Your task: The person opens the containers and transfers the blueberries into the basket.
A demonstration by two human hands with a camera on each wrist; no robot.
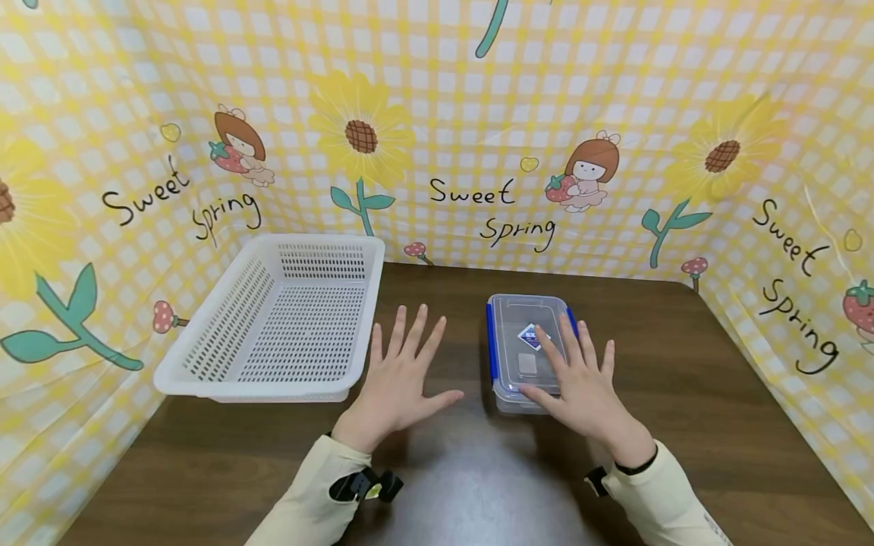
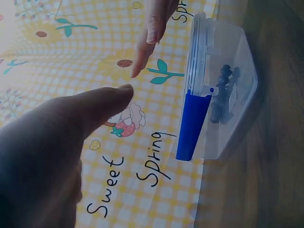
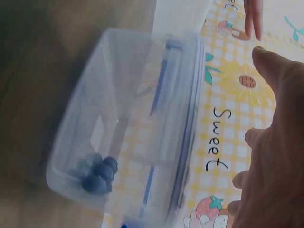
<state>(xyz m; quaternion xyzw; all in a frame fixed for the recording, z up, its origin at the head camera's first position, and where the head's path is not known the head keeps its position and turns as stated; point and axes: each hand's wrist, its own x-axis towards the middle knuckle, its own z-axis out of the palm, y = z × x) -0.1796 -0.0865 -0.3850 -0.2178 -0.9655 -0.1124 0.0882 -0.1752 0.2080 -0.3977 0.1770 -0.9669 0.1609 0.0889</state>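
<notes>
Left of both hands, white basket (image 1: 287,322) on table (image 1: 683,394), nothing in it. Left hand (image 1: 403,379): grip spread flat, holding nothing, beside box. Right hand (image 1: 580,383): fingers straight, resting on lidded plastic box (image 1: 515,334); blue clips fastened, lid unopened.

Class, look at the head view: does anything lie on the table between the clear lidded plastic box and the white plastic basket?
Only the left hand, spread flat on the brown table, lies between the clear plastic box with blue clips and the white perforated basket.
</notes>
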